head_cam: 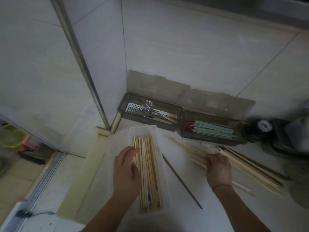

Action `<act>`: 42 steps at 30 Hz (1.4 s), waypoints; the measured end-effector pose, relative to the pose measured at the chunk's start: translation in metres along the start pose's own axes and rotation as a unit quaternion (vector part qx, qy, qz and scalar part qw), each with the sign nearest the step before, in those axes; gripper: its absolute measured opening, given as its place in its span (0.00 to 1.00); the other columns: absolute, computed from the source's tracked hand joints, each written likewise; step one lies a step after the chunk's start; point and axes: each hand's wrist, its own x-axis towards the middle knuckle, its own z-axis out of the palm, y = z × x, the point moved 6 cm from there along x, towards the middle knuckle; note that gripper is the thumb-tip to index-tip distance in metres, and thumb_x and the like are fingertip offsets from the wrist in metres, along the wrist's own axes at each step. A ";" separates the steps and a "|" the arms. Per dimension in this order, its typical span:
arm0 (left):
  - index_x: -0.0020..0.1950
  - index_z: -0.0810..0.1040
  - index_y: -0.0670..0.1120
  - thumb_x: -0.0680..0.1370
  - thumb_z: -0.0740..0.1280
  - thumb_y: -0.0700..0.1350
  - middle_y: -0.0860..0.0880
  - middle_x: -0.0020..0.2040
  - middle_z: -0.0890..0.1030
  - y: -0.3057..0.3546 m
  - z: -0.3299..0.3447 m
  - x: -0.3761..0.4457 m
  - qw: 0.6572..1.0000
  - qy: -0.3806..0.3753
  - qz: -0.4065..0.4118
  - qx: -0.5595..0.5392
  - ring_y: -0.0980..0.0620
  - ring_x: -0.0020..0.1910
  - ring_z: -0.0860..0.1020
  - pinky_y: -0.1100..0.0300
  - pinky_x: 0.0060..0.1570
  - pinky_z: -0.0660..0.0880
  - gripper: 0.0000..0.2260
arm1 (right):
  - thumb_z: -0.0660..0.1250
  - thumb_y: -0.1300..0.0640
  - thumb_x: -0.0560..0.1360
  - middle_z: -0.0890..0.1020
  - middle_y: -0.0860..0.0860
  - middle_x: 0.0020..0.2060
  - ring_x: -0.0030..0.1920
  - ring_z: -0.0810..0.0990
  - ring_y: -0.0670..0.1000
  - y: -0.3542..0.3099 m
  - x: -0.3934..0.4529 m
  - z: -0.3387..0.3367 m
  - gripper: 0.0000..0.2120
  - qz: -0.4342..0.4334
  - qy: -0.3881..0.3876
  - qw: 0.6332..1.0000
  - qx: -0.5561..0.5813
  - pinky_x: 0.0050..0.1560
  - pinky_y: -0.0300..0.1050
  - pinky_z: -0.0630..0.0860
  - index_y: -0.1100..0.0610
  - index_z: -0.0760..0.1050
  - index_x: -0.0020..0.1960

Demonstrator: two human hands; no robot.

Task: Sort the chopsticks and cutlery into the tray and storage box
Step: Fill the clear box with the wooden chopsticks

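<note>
Tray of chopsticks near centre; loose chopsticks to its right; two storage boxes side by side behind, against wall.

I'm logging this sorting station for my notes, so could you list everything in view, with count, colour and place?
White tray: one, translucent white, centre.
Chopsticks in tray: a bundle, pale wood, lying lengthwise.
Loose chopsticks: a pile, pale wood with some darker, on the counter at right.
Dark chopstick: one, brown, between tray and pile.
Cutlery box: one, smoky clear, back corner, holding metal forks.
Chopstick box: one, smoky clear, right of it, holding pale green chopsticks.
Left hand: touching the tray's chopsticks.
Right hand: on the loose pile.
</note>
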 end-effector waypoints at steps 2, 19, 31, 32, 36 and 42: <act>0.63 0.75 0.49 0.72 0.57 0.35 0.53 0.63 0.72 0.000 0.000 0.000 1.000 0.002 0.001 -0.002 0.54 0.59 0.69 0.75 0.58 0.59 0.22 | 0.67 0.69 0.72 0.77 0.52 0.41 0.41 0.74 0.57 -0.020 -0.001 -0.025 0.08 0.004 0.049 0.994 0.099 0.41 0.44 0.69 0.58 0.78 0.47; 0.64 0.74 0.48 0.72 0.57 0.35 0.51 0.63 0.73 -0.001 0.001 -0.001 1.000 0.014 0.004 0.004 0.53 0.59 0.69 0.73 0.59 0.60 0.22 | 0.68 0.48 0.61 0.82 0.43 0.38 0.60 0.77 0.56 -0.184 -0.074 -0.012 0.13 -0.296 -0.109 0.946 -0.074 0.67 0.72 0.51 0.45 0.78 0.45; 0.65 0.73 0.49 0.72 0.58 0.34 0.52 0.63 0.72 -0.002 0.001 0.000 1.000 0.009 -0.006 0.006 0.52 0.59 0.69 0.69 0.58 0.62 0.23 | 0.60 0.51 0.73 0.81 0.43 0.44 0.59 0.74 0.47 -0.167 -0.055 -0.021 0.08 -0.322 -0.088 0.940 0.077 0.69 0.57 0.57 0.45 0.78 0.44; 0.65 0.73 0.49 0.72 0.58 0.34 0.52 0.63 0.72 -0.001 0.001 0.000 1.000 0.008 -0.007 0.003 0.53 0.59 0.69 0.71 0.58 0.61 0.23 | 0.61 0.54 0.74 0.81 0.45 0.45 0.55 0.75 0.47 -0.151 -0.045 -0.028 0.08 -0.280 -0.054 0.948 0.138 0.67 0.49 0.62 0.48 0.78 0.46; 0.65 0.73 0.49 0.72 0.58 0.34 0.53 0.63 0.72 0.000 0.000 -0.001 1.000 0.007 -0.005 0.002 0.55 0.59 0.68 0.76 0.58 0.58 0.23 | 0.65 0.59 0.70 0.82 0.53 0.42 0.45 0.79 0.56 -0.054 -0.018 -0.026 0.06 -0.090 0.018 0.991 0.099 0.48 0.46 0.76 0.55 0.81 0.44; 0.64 0.74 0.49 0.72 0.57 0.35 0.52 0.63 0.73 0.001 0.000 -0.001 1.000 0.013 -0.005 -0.004 0.54 0.58 0.69 0.70 0.57 0.62 0.23 | 0.75 0.64 0.64 0.80 0.57 0.43 0.45 0.76 0.63 0.038 -0.039 -0.001 0.08 0.049 -0.103 0.993 -0.025 0.42 0.54 0.78 0.56 0.81 0.42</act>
